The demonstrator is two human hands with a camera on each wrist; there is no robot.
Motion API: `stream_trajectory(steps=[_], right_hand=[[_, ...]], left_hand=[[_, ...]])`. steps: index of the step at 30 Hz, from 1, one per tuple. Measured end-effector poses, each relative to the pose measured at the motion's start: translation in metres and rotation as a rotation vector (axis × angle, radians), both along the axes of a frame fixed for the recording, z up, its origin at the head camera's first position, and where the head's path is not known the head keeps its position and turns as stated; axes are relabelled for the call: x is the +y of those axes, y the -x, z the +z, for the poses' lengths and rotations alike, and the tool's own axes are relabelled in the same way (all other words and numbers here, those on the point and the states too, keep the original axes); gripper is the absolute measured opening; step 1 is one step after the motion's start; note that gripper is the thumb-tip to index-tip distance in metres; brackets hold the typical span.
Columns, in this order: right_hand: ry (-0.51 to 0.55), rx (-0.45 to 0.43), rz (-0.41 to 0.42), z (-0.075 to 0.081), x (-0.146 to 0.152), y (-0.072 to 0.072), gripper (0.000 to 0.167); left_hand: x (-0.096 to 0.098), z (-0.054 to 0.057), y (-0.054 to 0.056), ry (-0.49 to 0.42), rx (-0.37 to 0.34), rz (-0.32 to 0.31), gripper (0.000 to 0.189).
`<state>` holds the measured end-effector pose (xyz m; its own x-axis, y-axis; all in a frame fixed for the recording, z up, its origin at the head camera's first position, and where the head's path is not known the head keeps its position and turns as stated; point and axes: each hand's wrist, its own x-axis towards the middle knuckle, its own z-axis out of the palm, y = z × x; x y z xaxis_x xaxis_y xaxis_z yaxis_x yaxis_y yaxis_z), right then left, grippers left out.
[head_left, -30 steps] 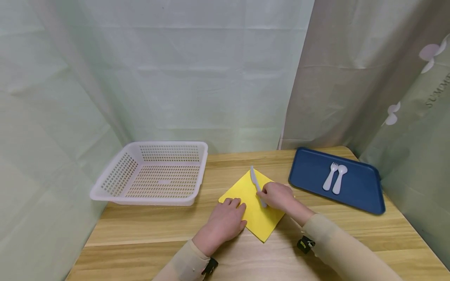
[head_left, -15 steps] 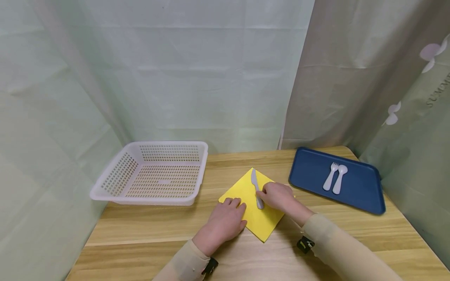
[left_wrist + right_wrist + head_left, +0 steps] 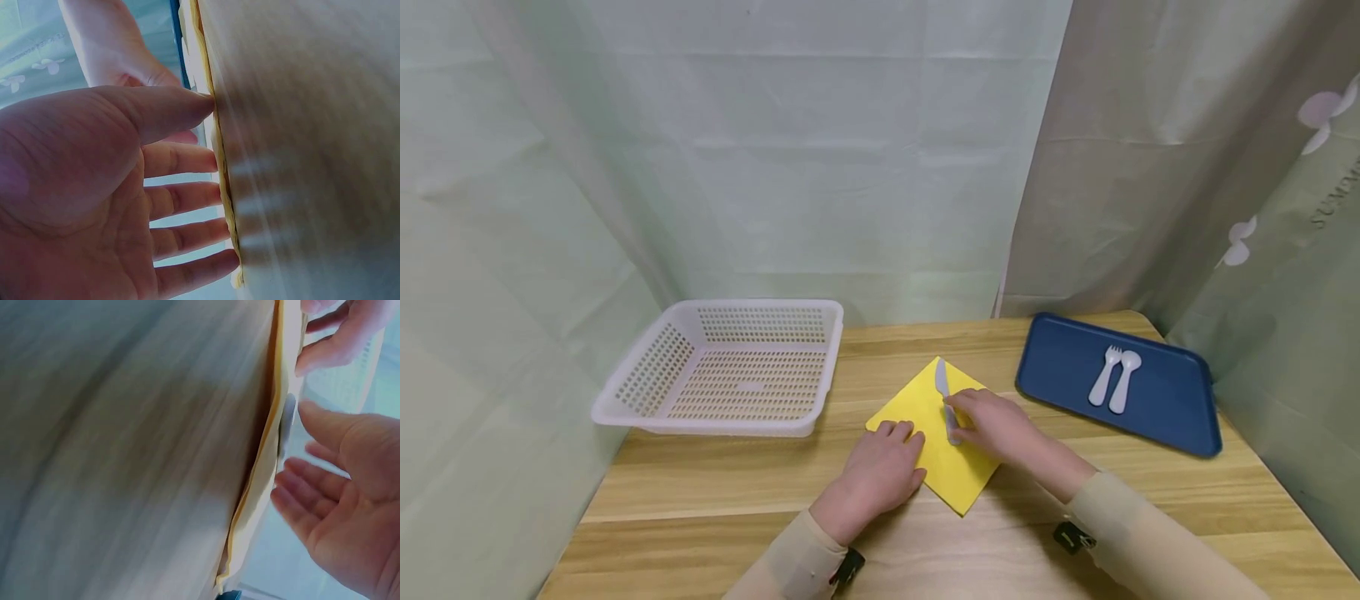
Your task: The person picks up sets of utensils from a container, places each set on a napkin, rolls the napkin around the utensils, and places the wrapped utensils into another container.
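Observation:
A yellow folded cloth or napkin (image 3: 959,480) lies on the wooden table, turned like a diamond. On it rests a pale grey-white table knife (image 3: 942,379), its blade pointing to the far corner. My left hand (image 3: 883,468) presses the cloth's left side with fingers spread and straight. Over the knife's handle hovers my right hand (image 3: 992,423), thumb and fingers parted. In the right wrist view, the handle end (image 3: 287,422) lies on the cloth, and the right hand (image 3: 350,494) is loose beside it. Whether a fingertip still touches the handle is hard to see.
A blue tray (image 3: 1176,417) stands at the right, holding a white fork (image 3: 1105,379) and a white spoon (image 3: 1124,385) side by side. A white slotted basket (image 3: 730,429) sits at the back left. Curtains (image 3: 820,183) hang behind the table (image 3: 715,517).
The knife slid slightly nearer and settled fully on the cloth. My right hand then loosened its grip, its fingers parting and its wrist shifting right. The left hand stays put.

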<state>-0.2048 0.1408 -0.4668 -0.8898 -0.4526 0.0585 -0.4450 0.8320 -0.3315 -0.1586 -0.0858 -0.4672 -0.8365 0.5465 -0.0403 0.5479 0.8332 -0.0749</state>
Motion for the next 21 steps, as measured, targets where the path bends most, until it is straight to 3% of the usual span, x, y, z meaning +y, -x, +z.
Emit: stream_trajectory(steps=[5,10,21], right_hand=[[-0.022,0.004,0.101,-0.004,0.009,-0.001,0.052],[-0.049,0.05,0.151,-0.008,0.012,-0.001,0.046],[-0.057,0.094,0.154,-0.01,0.007,0.0,0.044]], left_hand=[[0.0,0.0,0.0,0.005,-0.007,0.003,0.05],[0.0,0.0,0.001,0.01,-0.01,0.008,0.051],[0.001,0.001,0.001,0.009,-0.022,0.01,0.053]])
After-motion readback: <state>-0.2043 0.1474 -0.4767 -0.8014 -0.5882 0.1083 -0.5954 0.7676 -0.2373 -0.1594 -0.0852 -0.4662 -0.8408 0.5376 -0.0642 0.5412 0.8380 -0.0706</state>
